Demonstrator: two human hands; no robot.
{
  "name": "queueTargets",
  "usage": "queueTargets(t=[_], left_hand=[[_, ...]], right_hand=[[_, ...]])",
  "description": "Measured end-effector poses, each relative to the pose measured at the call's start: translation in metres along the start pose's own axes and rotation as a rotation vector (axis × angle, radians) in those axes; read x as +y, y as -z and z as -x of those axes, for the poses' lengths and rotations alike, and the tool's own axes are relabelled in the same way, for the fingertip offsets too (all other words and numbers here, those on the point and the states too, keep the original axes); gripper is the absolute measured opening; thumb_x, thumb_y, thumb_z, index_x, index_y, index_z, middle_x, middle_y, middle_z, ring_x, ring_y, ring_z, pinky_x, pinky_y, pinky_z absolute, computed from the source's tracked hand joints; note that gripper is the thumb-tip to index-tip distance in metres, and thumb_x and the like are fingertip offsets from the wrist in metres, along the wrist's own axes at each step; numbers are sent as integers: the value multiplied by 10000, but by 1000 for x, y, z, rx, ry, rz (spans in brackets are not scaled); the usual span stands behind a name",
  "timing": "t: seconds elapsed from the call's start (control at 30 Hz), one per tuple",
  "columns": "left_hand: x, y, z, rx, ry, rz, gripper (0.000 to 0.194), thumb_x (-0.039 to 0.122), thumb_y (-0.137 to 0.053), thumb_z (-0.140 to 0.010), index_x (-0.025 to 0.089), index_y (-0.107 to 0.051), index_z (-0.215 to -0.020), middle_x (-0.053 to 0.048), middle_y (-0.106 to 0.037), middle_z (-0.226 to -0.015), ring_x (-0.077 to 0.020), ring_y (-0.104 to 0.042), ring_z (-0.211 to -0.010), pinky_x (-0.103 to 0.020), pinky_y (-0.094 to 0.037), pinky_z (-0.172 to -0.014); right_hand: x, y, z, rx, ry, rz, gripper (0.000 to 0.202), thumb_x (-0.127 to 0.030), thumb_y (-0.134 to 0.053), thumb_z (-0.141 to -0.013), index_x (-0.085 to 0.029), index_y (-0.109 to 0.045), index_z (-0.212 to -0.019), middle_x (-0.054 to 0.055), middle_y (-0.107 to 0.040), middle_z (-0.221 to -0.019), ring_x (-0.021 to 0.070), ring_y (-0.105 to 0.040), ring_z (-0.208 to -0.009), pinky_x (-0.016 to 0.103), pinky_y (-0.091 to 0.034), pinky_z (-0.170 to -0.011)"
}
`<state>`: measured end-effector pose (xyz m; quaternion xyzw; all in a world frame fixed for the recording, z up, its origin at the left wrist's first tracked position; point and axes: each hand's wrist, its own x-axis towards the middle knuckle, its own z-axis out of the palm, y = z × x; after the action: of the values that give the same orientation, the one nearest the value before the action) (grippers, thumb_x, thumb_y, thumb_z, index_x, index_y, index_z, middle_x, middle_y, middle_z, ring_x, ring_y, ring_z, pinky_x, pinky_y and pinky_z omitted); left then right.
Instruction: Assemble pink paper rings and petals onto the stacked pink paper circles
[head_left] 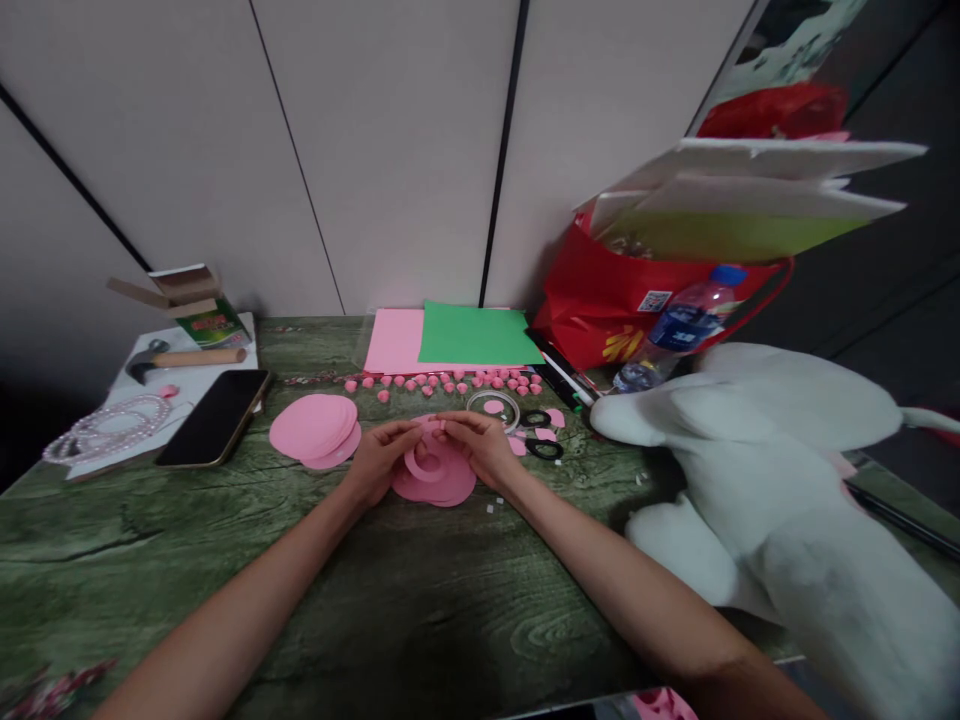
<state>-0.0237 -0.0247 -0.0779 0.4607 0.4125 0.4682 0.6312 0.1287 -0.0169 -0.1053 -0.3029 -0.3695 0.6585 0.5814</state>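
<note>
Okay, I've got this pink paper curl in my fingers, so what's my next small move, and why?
I'd probably roll the pink paper curl a little tighter: your left hand and right hand both have fingertips on it, its loop looks loose and open, and the small pink pieces lined up behind look more compact.

Hammer [202, 357] and bead string [112, 415] lay on white sheet [196, 387]; opened box [210, 322] stood behind hammer, dark-screened phone [217, 415] lay beside beads. Blue-capped bottle [686, 325] stood before red bag [581, 300]; white plush toy [787, 470] lay nearby.
</note>
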Motion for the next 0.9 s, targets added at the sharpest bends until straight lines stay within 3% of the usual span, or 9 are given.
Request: queueTargets(t=[0.2, 0.6, 0.9], left_hand=[[0, 1, -1, 15, -8, 20, 196, 293, -706, -613, 112, -636, -639, 9, -588, -500, -72, -480, -452, -191, -354, -462], [0, 3, 0, -14, -3, 0, 163, 276, -682, -647, 119, -649, -673, 2, -601, -518, -87, -502, -464, -197, -372, -464], [2, 0, 1, 2, 2, 20, 195, 300, -692, -625, 120, -642, -678, 13, -587, -503, -85, -497, -449, -198, -372, -454]], right_hand=[[0, 0, 0, -7, -8, -2, 209, -248, -749, -564, -191, -687, -756, 0, -695, -692, 130, -636, -633, 284, -503, -709], [0, -2, 1, 41, 25, 44, 162, -242, -753, -543, -184, -665, -667, -23, -642, -568, 102, -574, -539, 221, -464, -543], [-1, -3, 0, 45, -4, 8, 195, -298, -740, -562, -190, -699, -719, 10, -686, -686, 133, -607, -601, 289, -496, -669]])
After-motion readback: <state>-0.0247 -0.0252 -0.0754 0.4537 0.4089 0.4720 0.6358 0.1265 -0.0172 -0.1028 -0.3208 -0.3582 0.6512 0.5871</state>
